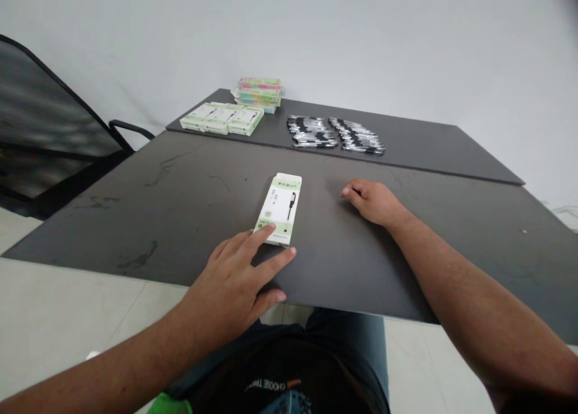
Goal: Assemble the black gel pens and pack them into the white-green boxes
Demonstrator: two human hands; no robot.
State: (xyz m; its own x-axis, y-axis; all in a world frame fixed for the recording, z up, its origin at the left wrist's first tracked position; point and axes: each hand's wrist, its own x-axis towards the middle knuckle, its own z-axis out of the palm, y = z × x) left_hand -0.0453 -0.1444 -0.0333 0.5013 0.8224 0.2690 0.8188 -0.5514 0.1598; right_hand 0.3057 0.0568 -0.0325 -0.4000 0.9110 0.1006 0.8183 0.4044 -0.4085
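A flat white and light-green pen box [279,206] with a pen printed on its face lies in front of me on the dark table, its far flap sticking out. Spread over its near end are the fingers of my left hand [241,275]. The index finger appears to touch the box, while the thumb is held apart near the table's front edge. My right hand [372,202] rests on the tabletop to the right of the box, fingers curled in, with nothing showing in it. Beyond it lie two groups of black-and-clear pens [313,132].
Several similar white-green boxes [221,118] lie at the back left. Behind them is a stack of colourful boxes [259,93]. A seam divides the front table [180,197] from the back one [415,137]. At left stands a black mesh chair [54,137]; a white wall is behind.
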